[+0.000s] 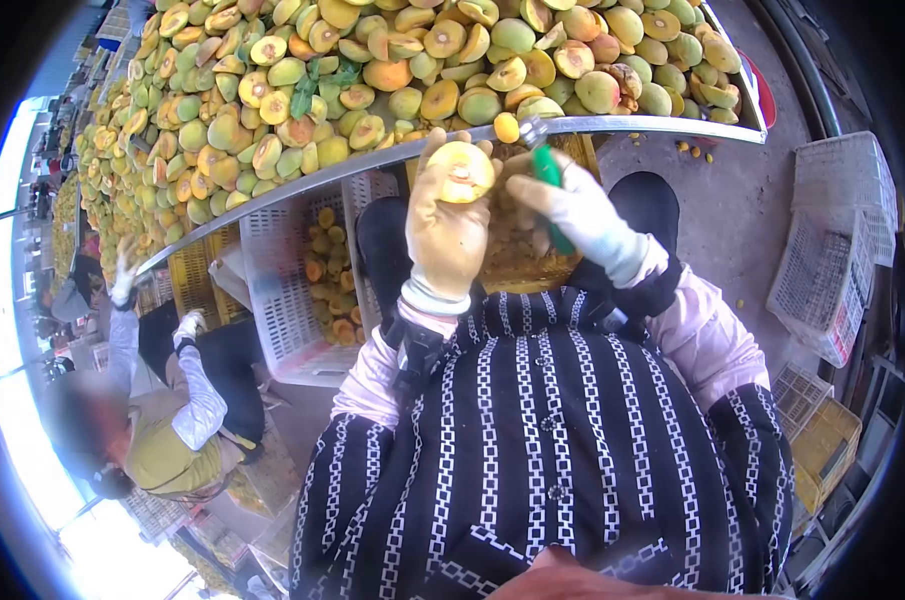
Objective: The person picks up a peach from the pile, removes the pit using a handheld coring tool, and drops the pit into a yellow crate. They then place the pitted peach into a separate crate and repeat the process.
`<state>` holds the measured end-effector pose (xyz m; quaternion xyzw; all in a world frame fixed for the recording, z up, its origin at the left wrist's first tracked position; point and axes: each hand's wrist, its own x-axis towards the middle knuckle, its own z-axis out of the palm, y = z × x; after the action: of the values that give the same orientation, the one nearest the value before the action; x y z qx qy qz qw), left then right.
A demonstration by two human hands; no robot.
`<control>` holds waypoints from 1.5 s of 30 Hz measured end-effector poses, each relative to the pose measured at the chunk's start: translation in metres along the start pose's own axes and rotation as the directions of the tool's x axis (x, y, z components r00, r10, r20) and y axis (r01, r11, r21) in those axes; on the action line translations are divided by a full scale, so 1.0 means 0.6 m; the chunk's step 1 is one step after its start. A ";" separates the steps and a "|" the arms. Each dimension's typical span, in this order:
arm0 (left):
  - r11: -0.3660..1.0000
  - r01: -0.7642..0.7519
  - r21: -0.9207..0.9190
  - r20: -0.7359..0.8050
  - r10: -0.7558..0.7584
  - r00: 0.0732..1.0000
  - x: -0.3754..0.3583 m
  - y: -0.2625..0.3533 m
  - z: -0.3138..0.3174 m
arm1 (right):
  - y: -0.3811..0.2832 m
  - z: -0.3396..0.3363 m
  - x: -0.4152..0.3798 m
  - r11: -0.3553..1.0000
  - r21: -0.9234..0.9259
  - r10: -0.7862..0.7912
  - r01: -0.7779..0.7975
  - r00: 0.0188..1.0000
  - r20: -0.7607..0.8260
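Observation:
My left hand (446, 238), in a stained pale glove, holds a halved peach (464, 172) with its cut face turned up. A reddish hollow shows in the middle of the flesh. In my gloved right hand (590, 212) is a green-handled pitting tool (546, 168), its metal head pointing up toward the table edge. A small orange round piece (506, 127) shows just beside that metal head. Both hands are over a yellow crate (517, 278) between my knees, whose contents are partly hidden and blurred.
A metal-rimmed table (662, 123) heaped with peaches (442, 40), many halved, spans the front. To the left stands a white crate (277, 290) with fruit inside. Stacked white crates (832, 240) stand at right. A co-worker (172, 440) in gloves sits at far left.

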<state>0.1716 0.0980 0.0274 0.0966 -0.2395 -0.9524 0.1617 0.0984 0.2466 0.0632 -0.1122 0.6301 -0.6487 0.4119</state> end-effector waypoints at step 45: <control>0.966 -0.236 0.108 -0.008 0.238 0.971 -0.048 -0.029 0.053 | 0.014 0.034 -0.064 0.140 -0.951 -0.547 0.277 0.822 0.159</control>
<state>0.1857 0.1362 0.0498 0.0858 -0.2982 -0.9111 0.2714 0.1399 0.2590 0.0736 -0.4290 0.8719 -0.2359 -0.0099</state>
